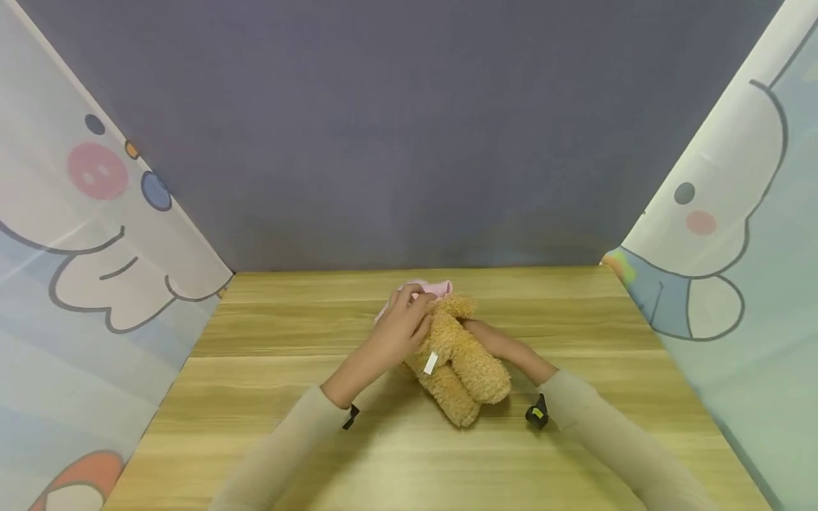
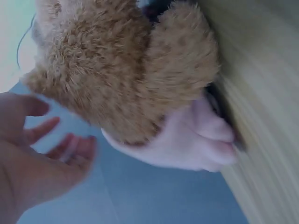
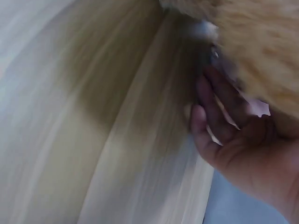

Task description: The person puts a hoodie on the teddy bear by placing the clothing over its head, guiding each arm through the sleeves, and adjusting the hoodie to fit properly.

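A curly tan plush toy [image 1: 476, 358] is on the table, its two legs toward me and a white tag [image 1: 431, 363] between them. Pink cloth [image 1: 441, 288] shows at its far end and, in the left wrist view, pink cloth [image 2: 187, 140] hangs below the fur. My left hand [image 1: 404, 325] is over the toy's left side; the left wrist view shows its fingers loosely bent and apart from the fur. At the toy's right, my right hand [image 1: 491, 341] holds it from below. Its fingers [image 3: 219, 105] curl under the toy, while the thumb is mostly hidden.
The wood-grain table [image 1: 275, 369] extends around the toy. A grey-blue panel [image 1: 409, 142] stands behind it, and cartoon-printed sheets [image 1: 96, 284] flank both sides. Black straps [image 1: 538, 411] show at the wrists.
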